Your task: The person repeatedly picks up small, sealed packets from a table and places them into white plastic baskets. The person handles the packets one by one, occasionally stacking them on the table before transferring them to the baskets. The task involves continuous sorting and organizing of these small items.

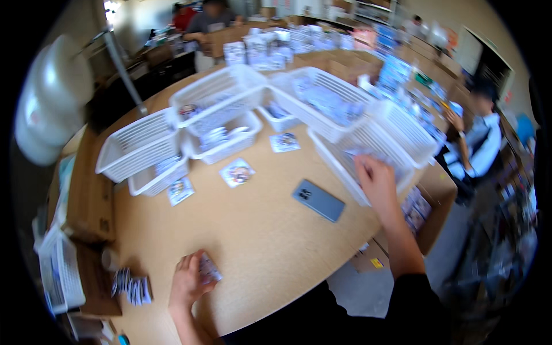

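Across a pale wooden table, works two-handed. Left of the left hand, shows a loose row of packets. Holds a patterned packet between left thumb and curled fingers, partly covered. Between the hands, has a phone lying flat. Holds the right hand bunched over a white basket; cannot tell whether pinching anything, with fingertips turned away. Seems at the picking step; next needs a sure pinch and a lift over the rim.

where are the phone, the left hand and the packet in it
phone (pixel 322 203): head view, middle of its back
left hand (pixel 187 282): head view, back of the hand
packet (pixel 211 269): head view, uncovered face
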Demonstrator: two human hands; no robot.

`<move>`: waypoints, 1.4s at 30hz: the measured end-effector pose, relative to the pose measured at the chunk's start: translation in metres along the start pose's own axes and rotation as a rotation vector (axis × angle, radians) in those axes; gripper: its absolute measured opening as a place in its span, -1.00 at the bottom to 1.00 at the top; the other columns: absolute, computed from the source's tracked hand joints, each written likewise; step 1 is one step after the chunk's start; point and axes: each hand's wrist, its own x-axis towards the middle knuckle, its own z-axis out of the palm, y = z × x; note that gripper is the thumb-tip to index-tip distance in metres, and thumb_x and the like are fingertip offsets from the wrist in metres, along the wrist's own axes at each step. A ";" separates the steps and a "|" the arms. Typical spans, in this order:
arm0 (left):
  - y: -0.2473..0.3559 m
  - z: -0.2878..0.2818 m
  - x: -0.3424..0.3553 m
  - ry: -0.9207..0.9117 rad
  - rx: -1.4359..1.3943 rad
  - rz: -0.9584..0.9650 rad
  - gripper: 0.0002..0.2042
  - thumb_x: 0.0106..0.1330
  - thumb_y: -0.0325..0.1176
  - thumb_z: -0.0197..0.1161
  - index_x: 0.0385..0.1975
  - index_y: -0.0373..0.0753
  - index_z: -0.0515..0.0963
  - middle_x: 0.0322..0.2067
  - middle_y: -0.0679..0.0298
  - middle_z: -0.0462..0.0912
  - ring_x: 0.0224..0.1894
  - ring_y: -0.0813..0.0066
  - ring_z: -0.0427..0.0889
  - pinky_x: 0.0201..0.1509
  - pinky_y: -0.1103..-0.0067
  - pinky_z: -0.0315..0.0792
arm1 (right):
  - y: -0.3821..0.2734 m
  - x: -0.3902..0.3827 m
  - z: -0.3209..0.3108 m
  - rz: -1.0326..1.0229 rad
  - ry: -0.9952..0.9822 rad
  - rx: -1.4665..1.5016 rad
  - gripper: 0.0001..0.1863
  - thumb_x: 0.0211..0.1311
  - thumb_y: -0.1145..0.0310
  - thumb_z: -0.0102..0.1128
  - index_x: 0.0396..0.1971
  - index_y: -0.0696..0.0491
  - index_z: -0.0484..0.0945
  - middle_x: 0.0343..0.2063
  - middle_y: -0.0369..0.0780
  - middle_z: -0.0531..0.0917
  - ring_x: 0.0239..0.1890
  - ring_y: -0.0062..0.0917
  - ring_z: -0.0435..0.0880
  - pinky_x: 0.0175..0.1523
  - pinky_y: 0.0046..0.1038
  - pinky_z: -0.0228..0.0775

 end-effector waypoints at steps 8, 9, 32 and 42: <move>-0.019 0.013 -0.006 0.073 -0.183 0.102 -0.34 0.19 -0.37 0.59 0.34 -0.23 0.54 0.11 0.04 0.76 0.16 -0.07 0.72 0.35 0.23 0.58 | -0.165 -0.137 0.127 -0.488 -0.772 0.401 -0.58 0.45 0.29 0.48 0.22 0.09 0.71 0.05 -0.12 0.78 -0.06 -0.32 0.83 -0.02 -0.31 0.69; -0.021 0.012 -0.007 0.080 -0.201 0.089 -0.33 0.20 -0.36 0.60 0.35 -0.23 0.54 0.11 0.03 0.76 0.17 -0.07 0.71 0.35 0.22 0.58 | -0.182 -0.149 0.141 -0.572 -0.868 0.346 -0.43 0.43 0.17 0.53 0.33 0.10 0.65 0.20 -0.08 0.72 0.11 -0.28 0.81 0.11 -0.27 0.69; -0.080 0.012 -0.033 0.003 -0.899 -0.205 -0.32 0.41 -0.17 0.65 0.42 -0.28 0.48 0.00 0.15 0.73 0.01 0.41 0.72 0.15 0.43 0.64 | -0.257 -0.205 0.200 -0.812 -0.898 0.139 -0.06 0.33 -0.12 0.56 0.49 0.22 0.45 0.14 0.06 0.65 0.19 -0.07 0.68 0.15 -0.08 0.59; -0.082 0.004 -0.028 0.236 -1.126 -0.450 -0.45 0.59 -0.17 0.47 0.45 -0.23 0.48 0.12 0.19 0.67 0.05 0.44 0.66 0.18 0.46 0.59 | -0.261 -0.218 0.179 -0.960 -0.974 0.115 0.09 0.00 0.19 0.72 0.60 0.02 0.39 0.20 0.12 0.54 0.22 0.01 0.58 0.26 -0.02 0.52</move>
